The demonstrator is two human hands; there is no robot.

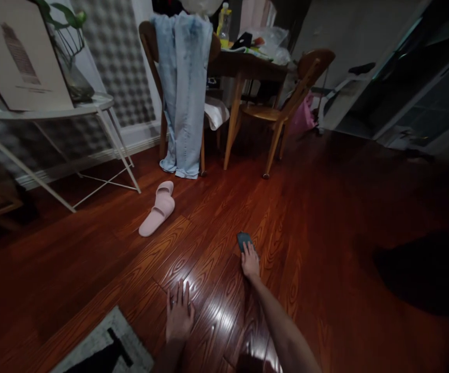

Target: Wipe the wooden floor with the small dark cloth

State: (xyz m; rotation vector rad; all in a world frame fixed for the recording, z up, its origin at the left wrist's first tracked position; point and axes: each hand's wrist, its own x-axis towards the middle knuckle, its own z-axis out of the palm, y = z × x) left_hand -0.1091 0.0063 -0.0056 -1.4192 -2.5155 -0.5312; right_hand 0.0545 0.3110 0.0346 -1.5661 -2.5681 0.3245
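My right hand (250, 261) reaches forward and presses a small dark teal cloth (243, 239) against the glossy wooden floor (216, 290). Its fingers lie over the near part of the cloth, and the far end sticks out past them. Lower and to the left, my left hand (179, 313) rests palm down on the boards with its fingers spread and nothing in it. A ring shows on one of its fingers. Ahead of the left hand lies a pink slipper (157, 211), apart from both hands.
Jeans (183, 88) hang over a wooden chair (150, 44) by a cluttered table (243, 63). Another chair (274, 111) stands to its right. A white side table (103, 101) is at the left, a grey mat (115, 331) lower left, and a dark shape (422, 272) at right.
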